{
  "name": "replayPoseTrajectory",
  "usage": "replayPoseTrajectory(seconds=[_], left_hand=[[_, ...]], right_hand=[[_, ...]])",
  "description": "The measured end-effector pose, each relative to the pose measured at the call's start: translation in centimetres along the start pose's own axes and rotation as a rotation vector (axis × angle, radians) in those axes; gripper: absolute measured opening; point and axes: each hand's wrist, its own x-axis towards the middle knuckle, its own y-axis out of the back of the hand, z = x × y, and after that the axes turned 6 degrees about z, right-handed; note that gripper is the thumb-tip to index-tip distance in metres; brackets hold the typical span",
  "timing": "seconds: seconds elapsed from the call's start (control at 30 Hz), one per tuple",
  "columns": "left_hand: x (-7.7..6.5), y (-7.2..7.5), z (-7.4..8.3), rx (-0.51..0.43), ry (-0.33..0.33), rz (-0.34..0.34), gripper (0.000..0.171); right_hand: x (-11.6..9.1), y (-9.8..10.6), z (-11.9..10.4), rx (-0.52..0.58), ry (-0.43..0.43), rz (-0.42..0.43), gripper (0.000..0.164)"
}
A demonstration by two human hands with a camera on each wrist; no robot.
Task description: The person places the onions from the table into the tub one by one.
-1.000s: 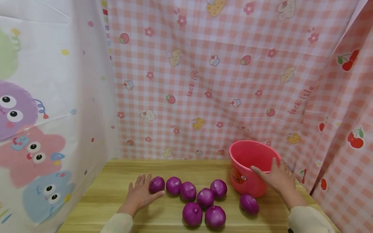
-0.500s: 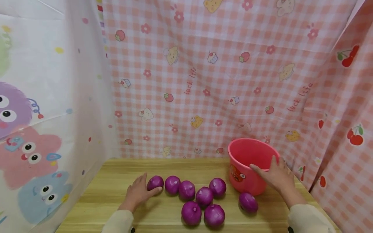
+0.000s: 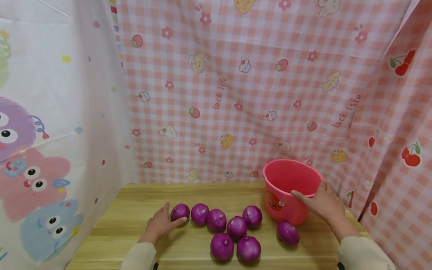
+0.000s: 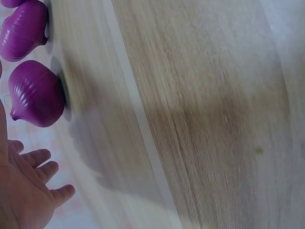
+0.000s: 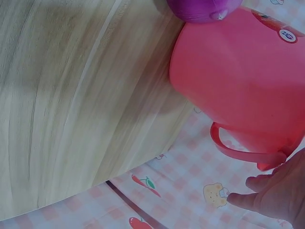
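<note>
In the head view my left hand point(image 3: 158, 224) is beside the leftmost purple onion point(image 3: 180, 212), with its thumb in front of it. The left wrist view shows the fingers point(image 4: 46, 171) of that hand extended and spread, apart from the onion point(image 4: 37, 94). My right hand point(image 3: 325, 204) is at the right side of a pink bucket point(image 3: 287, 213), its thumb right at the near rim. In the right wrist view its fingers point(image 5: 243, 200) extend past the bucket's curved handle point(image 5: 248, 155). The bucket stands upright with a sticker on its front; most of its inside is hidden.
Several more purple onions point(image 3: 237, 227) lie grouped in the middle of the wooden table point(image 3: 141, 195). A single onion point(image 3: 288, 234) lies just in front of the bucket. A pink checked curtain point(image 3: 216, 123) hangs behind, and a white patterned curtain point(image 3: 91, 150) at the left.
My left hand has moved closer to the leftmost onion, its thumb now overlapping it. The right hand has shifted slightly lower along the bucket's rim. The view has tilted a little.
</note>
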Motion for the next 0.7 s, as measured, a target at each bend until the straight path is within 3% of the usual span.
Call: replayPoseTrajectory(seconds=[0.3,0.53,0.7], left_hand=[[0.02,-0.15,-0.19,-0.038,0.024,-0.001,0.111],[0.18,-0.4,-0.12,-0.096,0.03,0.0,0.111],[0.39,-0.8,0.05,-0.114,0.027,-0.002,0.11]], right_hand=[[0.32,-0.74,0.15,0.132,0.106,0.087,0.123],[0.25,-0.7,0.37,0.161,0.118,0.071,0.121],[0.12,-0.3,0.53,0.132,0.065,0.025,0.126]])
